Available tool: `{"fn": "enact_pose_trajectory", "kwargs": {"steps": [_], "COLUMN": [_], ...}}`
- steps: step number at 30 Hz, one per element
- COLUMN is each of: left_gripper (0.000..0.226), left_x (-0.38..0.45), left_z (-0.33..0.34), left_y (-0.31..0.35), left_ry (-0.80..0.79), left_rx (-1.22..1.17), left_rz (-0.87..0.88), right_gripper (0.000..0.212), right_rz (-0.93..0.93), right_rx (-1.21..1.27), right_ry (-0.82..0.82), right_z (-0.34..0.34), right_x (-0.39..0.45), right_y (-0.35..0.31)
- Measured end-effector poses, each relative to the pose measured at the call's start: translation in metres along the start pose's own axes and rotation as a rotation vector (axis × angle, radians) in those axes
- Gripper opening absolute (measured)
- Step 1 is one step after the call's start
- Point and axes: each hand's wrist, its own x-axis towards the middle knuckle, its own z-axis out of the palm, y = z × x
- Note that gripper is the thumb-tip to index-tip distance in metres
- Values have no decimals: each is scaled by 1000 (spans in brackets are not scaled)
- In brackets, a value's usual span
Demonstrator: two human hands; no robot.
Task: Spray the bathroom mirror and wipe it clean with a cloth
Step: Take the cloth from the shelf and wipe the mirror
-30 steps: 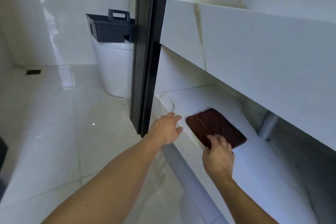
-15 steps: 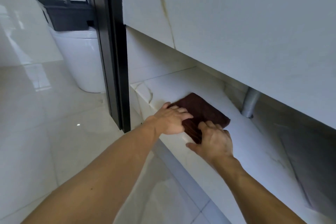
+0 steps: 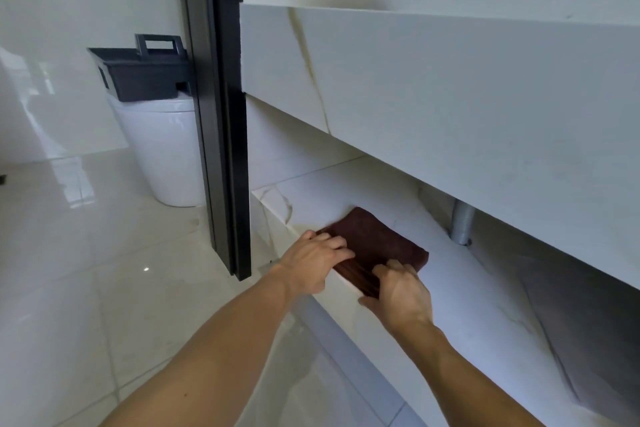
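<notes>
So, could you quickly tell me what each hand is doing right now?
Left hand: grips the near edge of the folded brown cloth.
Right hand: grips the same cloth's near corner.

cloth (image 3: 377,246) near edge: under both hands | drain pipe (image 3: 462,224) top: behind vanity front (image 3: 450,107)

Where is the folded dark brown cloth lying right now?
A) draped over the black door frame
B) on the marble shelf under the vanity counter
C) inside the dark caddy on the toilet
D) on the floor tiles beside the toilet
B: the folded brown cloth lies on the white marble shelf beneath the vanity counter, with the left hand and the right hand both on its near edge.
</notes>
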Motion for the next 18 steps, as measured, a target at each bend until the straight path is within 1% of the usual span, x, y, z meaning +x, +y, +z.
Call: {"fn": "enact_pose_trajectory", "kwargs": {"steps": [2, 5, 8, 11, 14, 18], "left_gripper": [77, 75, 68, 58, 58, 58], "left_x": [1, 3, 6, 5, -5, -16], "left_z": [1, 5, 7, 9, 16, 30], "left_y": [-3, -4, -5, -1, 0, 9], "left_ry": [-6, 14, 45, 71, 126, 199], "left_rx": [-50, -75, -38, 45, 66, 41], "left_rz": [-16, -36, -27, -19, -13, -53], "right_gripper": [33, 31, 31, 32, 29, 16], "right_rz": [-7, -24, -24, -20, -23, -50], "right_rx": [33, 25, -14, -25, -4, 42], "right_ry": [-7, -20, -30, -4, 7, 19], "right_z": [-2, -3, -4, -6, -6, -6], "right_x": [2, 6, 10, 11, 5, -4], "right_y": [5, 7, 4, 3, 2, 1]}}
